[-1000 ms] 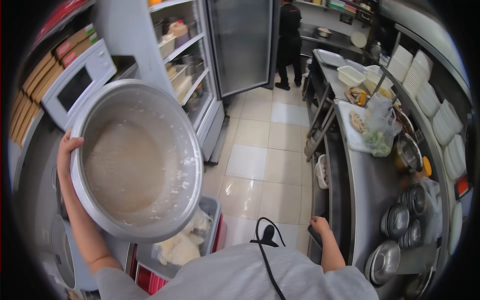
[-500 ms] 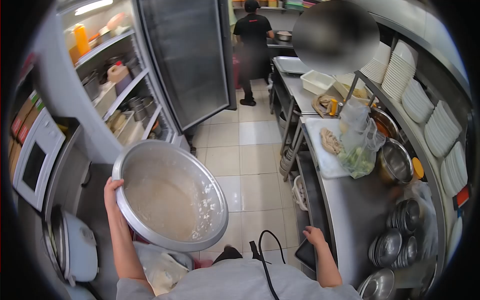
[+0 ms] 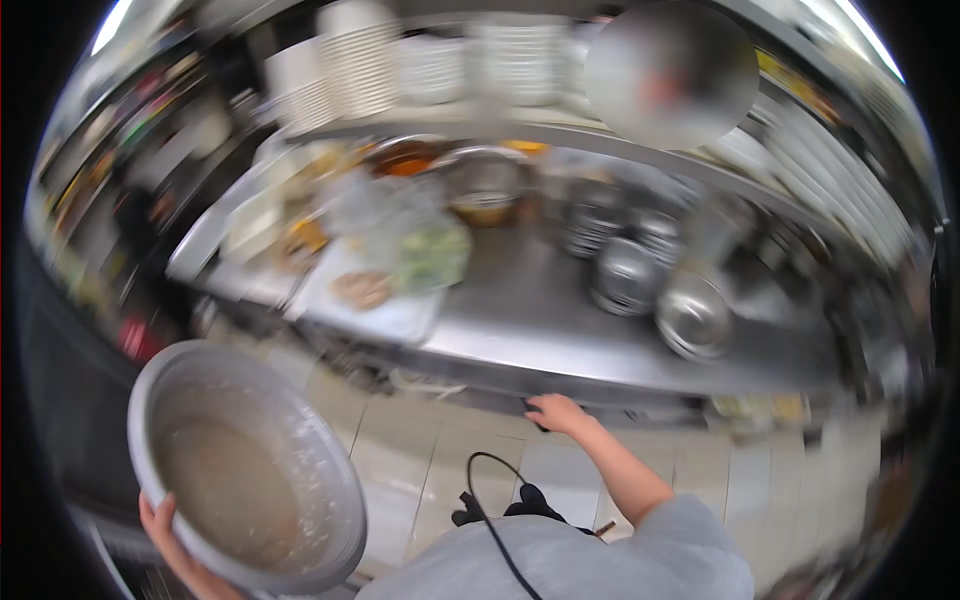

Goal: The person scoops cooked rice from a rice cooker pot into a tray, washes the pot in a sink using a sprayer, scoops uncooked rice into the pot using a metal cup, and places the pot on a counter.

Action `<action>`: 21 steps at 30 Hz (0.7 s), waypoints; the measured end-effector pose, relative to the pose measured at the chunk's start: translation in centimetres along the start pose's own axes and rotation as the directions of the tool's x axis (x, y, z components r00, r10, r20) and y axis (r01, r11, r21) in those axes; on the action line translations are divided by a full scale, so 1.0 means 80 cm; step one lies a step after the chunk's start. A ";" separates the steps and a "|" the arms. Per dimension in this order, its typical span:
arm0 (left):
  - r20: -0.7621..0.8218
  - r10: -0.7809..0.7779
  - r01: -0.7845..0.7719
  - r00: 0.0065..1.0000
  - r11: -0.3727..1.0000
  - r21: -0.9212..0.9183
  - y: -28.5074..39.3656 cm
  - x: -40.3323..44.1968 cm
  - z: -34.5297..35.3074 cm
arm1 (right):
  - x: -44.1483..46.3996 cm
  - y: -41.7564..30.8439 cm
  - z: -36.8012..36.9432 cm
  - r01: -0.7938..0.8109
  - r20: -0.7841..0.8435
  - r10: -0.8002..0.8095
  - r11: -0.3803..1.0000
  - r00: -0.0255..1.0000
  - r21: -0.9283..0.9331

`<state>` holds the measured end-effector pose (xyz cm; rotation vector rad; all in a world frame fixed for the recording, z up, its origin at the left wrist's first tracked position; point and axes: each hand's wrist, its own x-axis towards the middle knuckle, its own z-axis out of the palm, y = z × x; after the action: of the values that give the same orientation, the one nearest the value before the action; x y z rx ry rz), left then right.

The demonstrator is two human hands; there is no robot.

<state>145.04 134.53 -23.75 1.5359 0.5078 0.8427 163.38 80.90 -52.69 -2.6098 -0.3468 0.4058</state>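
Observation:
My left hand [image 3: 165, 535] grips the rim of a large grey metal pot [image 3: 345, 490], which is tilted at the lower left. Cloudy liquid [image 3: 225, 480] lies inside it, and white bits like rice grains cling to the wall. In front of my body, my right hand [image 3: 557, 412] is below the front edge of the steel counter [image 3: 600, 365]. Its fingers are curled, with a small dark thing at them that I cannot make out.
On the counter are a white cutting board [image 3: 400, 318], a plastic bag of greens [image 3: 430, 255], metal bowls [image 3: 625, 275] and a steel basin [image 3: 485, 185]. White plates [image 3: 520, 65] stack on the shelf above. A black cable [image 3: 475, 500] hangs before me.
My view has swung right, so the counter now lies straight ahead, blurred by motion. The pot is still in my left hand. The fridge's shelves have left the view.

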 end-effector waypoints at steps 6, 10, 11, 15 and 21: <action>0.268 0.212 -0.185 0.940 0.975 -0.120 0.001 0.092 0.172 | -0.150 0.029 -0.007 -0.382 -0.319 0.417 0.909 0.851 0.168; 0.488 0.207 -0.098 0.848 0.966 -0.241 0.020 0.070 0.290 | -0.258 0.032 0.019 -0.604 -0.315 0.648 0.761 0.693 0.239; 0.534 0.206 -0.067 0.820 0.961 -0.268 0.024 0.062 0.311 | -0.285 0.036 0.033 -0.632 -0.332 0.693 0.720 0.639 0.286; 0.688 0.198 0.073 0.698 0.936 -0.344 0.037 0.029 0.376 | -0.382 0.033 0.089 -0.698 -0.373 0.794 0.604 0.480 0.385; 0.840 0.168 0.297 0.516 0.885 -0.359 0.057 -0.011 0.451 | -0.476 0.037 0.128 -0.746 -0.354 0.902 0.411 0.248 0.524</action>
<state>171.07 109.55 -18.90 1.2548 -0.3802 0.0169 125.18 70.76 -54.33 -2.2321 1.3410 -0.1089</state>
